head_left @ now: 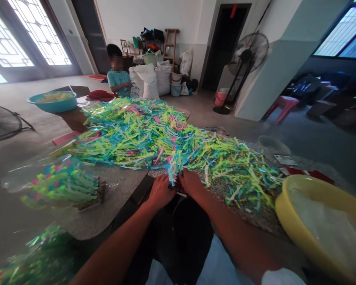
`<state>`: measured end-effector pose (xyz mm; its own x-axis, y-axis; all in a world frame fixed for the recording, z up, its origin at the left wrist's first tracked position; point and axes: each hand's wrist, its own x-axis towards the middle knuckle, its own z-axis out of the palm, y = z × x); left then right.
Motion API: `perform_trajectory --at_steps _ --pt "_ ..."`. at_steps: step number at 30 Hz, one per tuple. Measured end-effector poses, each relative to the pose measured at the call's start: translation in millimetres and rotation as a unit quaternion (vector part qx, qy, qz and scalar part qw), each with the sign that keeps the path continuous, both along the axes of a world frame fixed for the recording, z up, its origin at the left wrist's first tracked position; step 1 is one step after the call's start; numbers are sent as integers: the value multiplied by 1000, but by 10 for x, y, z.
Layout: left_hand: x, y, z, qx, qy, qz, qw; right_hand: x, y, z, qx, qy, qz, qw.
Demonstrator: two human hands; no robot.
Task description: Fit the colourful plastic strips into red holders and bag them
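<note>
At the near edge of a stone-topped table, a small dark red block sits between my hands. A small upright cluster of pink, blue and white plastic strips stands at it. My left hand is curled against the block's left side. My right hand is closed at its right side, its fingertips close to the strips; what they pinch is hidden. A large heap of yellow-green, blue, white and pink strips spreads beyond both hands.
Left, a clear bag covers a block of upright strips; another bundle lies lower. A yellow basin stands right, a blue basin far left. A person is behind the heap, near white sacks and a standing fan.
</note>
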<state>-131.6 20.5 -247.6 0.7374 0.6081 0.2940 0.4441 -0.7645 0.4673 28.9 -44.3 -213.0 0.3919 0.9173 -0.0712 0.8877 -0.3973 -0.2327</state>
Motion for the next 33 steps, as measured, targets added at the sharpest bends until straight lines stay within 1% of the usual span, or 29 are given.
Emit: perform_trajectory --at_steps 6,9,11,13,14,16,18,20,23,27,29,31,33 --pt "-1 -10 46 3 11 -2 1000 -46 53 58 -3 9 -11 1000" --pt "-2 -4 39 16 16 0 1000 25 -44 111 20 52 -5 998" --pt "-4 1 24 25 17 6 1000 140 -212 140 51 74 -31 995" --pt "-4 4 7 31 16 5 999 285 -452 149 64 68 -92 991" --pt "-5 7 -1 32 16 2 999 357 -585 143 53 55 -122 990" --pt "-5 13 -17 34 17 -2 999 473 -838 105 5 31 -153 988" --pt "-6 22 -33 36 15 -2 999 535 -1029 44 -44 21 -151 987" --pt "-9 29 -46 36 13 0 999 549 -1133 -20 -69 24 -142 987" --pt "-14 29 -53 32 9 1 999 556 -1150 -67 -68 36 -132 988" --pt "-22 7 -26 26 8 3 1000 653 -1090 0 -46 77 -137 987" --pt "-24 -5 -10 21 7 -3 1000 712 -1064 65 -7 93 -159 983" --pt "-24 -9 -4 18 9 -10 1000 733 -1029 131 41 116 -196 973" --pt "-23 -7 -7 19 14 -17 1000 688 -968 184 91 180 -218 955"
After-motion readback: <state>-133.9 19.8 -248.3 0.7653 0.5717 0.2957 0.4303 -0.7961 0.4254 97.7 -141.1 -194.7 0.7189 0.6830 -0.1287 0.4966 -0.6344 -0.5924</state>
